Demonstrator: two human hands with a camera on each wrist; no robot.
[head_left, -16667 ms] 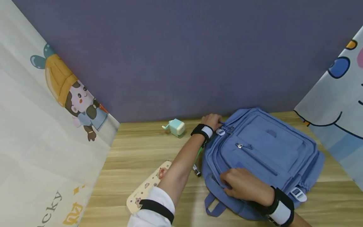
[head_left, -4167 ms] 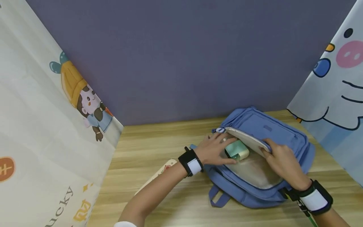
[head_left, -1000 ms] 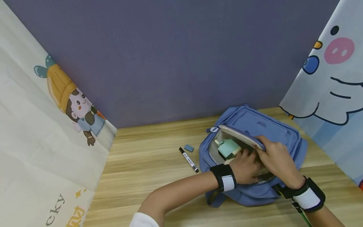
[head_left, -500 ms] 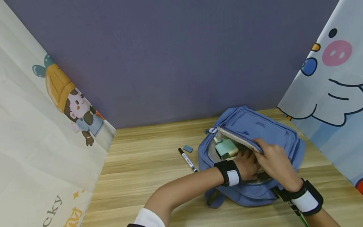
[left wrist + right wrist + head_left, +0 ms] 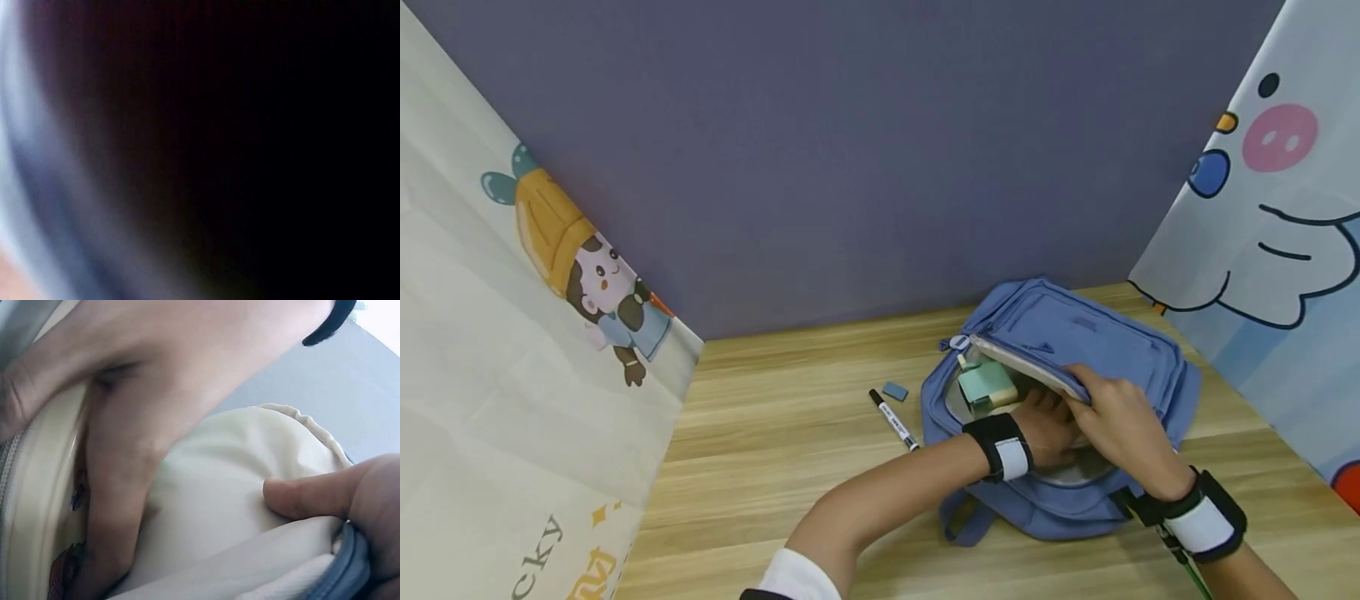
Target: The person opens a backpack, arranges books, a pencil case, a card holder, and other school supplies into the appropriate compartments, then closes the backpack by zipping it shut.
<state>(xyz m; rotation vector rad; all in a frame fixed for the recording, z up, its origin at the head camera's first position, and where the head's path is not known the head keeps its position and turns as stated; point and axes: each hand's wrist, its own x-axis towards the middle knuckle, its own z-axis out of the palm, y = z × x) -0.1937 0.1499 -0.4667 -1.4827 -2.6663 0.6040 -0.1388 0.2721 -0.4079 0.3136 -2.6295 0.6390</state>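
fingers (image 5: 112, 540) of your left hand (image 5: 1048, 427) lie straight along the cream case (image 5: 47, 469), inside the blue backpack (image 5: 1097, 333).
those left fingers are uncurled, running down beside the printed side of the cream case, with your thumb reaching across its rim; whether the tips press on it, you cannot tell, since the lowest part is hidden. your right hand (image 5: 1127, 425) pinches the edge of the raised flap (image 5: 250, 562), thumb on the pale lining (image 5: 219, 462), just beside the left hand. near your left fingers, also within the bag, sits the mint sharpener (image 5: 987, 383). outside, on the desk (image 5: 775, 433), a marker (image 5: 893, 421) and a small blue block (image 5: 895, 391) lie near each other. your left wrist view is too dark to read.
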